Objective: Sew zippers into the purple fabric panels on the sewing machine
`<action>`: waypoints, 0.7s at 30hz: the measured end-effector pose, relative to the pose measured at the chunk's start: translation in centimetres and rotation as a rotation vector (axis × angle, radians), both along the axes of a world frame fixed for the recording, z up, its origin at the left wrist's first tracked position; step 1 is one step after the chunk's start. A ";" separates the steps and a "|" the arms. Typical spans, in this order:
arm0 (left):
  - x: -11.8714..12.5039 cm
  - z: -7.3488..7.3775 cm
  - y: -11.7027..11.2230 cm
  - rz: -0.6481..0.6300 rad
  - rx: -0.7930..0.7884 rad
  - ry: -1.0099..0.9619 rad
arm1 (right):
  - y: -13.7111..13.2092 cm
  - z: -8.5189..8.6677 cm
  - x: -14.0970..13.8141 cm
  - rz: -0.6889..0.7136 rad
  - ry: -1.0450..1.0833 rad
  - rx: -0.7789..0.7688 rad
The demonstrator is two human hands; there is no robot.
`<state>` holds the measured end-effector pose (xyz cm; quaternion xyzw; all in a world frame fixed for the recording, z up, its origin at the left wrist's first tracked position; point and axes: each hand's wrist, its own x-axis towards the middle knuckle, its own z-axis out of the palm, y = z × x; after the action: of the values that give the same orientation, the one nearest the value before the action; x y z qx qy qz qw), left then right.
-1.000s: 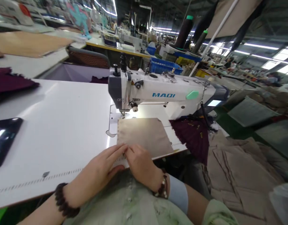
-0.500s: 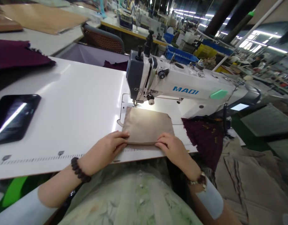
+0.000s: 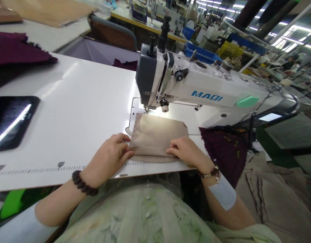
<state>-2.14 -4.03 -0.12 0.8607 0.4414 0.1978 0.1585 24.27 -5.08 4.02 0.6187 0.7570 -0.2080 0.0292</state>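
Note:
A beige fabric piece (image 3: 159, 133) lies flat on the white table, its far left corner by the presser foot (image 3: 146, 109) of the sewing machine (image 3: 190, 89). My left hand (image 3: 109, 153) pinches its near left corner between thumb and fingers. On the right part of the near edge, my right hand (image 3: 187, 150) is closed on the cloth with bent fingers. A fold runs along that edge, and a strip of cloth shows on the near side of it. The needle tip is too small to make out.
A dark phone (image 3: 12, 121) lies at the left of the table (image 3: 81, 118). Purple cloth (image 3: 18, 50) lies at the far left. More purple cloth (image 3: 227, 148) hangs right of the machine, above a beige fabric pile (image 3: 277, 195).
The near edge of the fabric now shows a fold with a strip of cloth on my side. My left hand has shifted slightly left along with the corner. The camera view has moved a little.

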 end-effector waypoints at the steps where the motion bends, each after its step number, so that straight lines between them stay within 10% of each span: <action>1: 0.1 0.1 0.0 0.001 -0.002 0.005 | 0.1 0.0 0.0 0.009 -0.008 -0.002; 9: -0.2 0.1 -0.9 -0.138 0.319 0.173 | -2.1 0.2 -1.7 0.225 -0.160 0.079; 17: 1.7 0.6 4.3 -0.243 0.345 0.377 | 0.5 -0.1 -3.5 0.626 -0.092 0.368; 21: 2.6 0.7 5.9 -0.279 0.299 0.363 | 2.1 -2.1 -3.9 0.510 -0.037 0.393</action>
<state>0.50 1.82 0.54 0.9484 0.3057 0.0796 -0.0264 20.37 -3.03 1.95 0.4065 0.9127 -0.0325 -0.0256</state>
